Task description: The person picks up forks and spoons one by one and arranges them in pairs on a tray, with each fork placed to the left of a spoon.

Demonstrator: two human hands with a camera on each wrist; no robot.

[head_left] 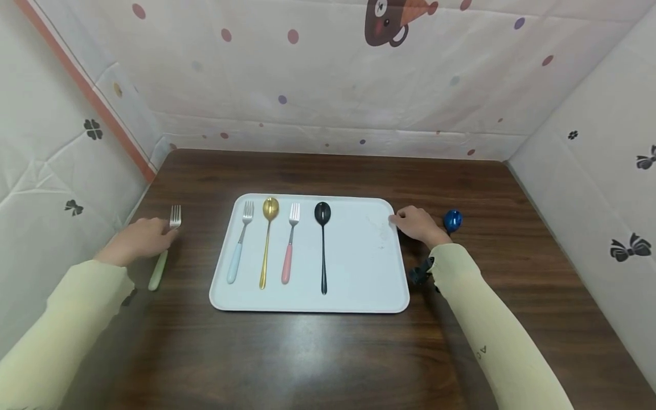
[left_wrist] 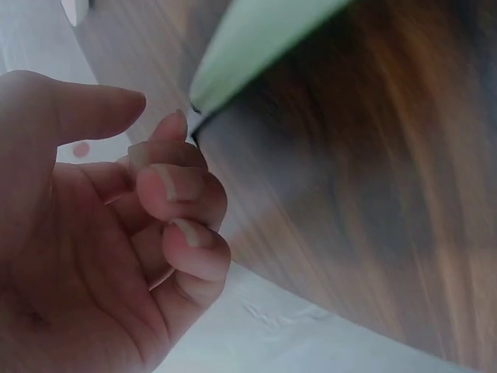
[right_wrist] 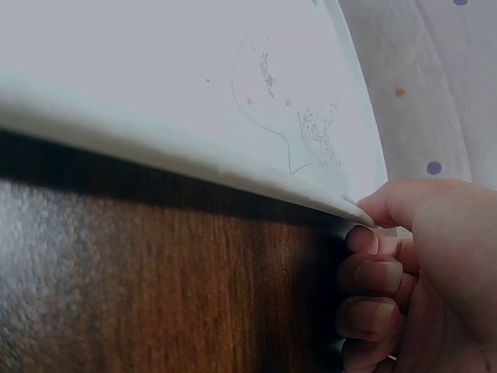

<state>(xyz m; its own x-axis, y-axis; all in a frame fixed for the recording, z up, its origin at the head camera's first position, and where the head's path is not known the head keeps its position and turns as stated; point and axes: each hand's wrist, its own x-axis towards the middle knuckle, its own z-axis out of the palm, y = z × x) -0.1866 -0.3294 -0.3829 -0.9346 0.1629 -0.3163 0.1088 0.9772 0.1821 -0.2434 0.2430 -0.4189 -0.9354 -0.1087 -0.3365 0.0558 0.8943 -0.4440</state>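
Note:
At the left in the head view, my left hand [head_left: 143,237] is over the neck of a fork with a green handle [head_left: 159,272]. Its tines [head_left: 176,214] show beyond the fingers. In the left wrist view, the fingers are loosely bent with the thumb apart from them, and the green handle [left_wrist: 256,47] lies past the fingertips; contact is unclear. My right hand [head_left: 417,223] pinches the right rim of a white tray [head_left: 364,273], thumb on top and forefinger beneath. On the tray lie a blue-handled fork [head_left: 235,262], gold spoon [head_left: 270,209], pink-handled fork [head_left: 287,262] and black spoon [head_left: 323,213].
A blue spoon [head_left: 452,221] lies right of the tray, its handle hidden by my right forearm. Everything is on a dark wooden table [head_left: 287,353]. Patterned white sheets [head_left: 328,80] stand along its back and sides.

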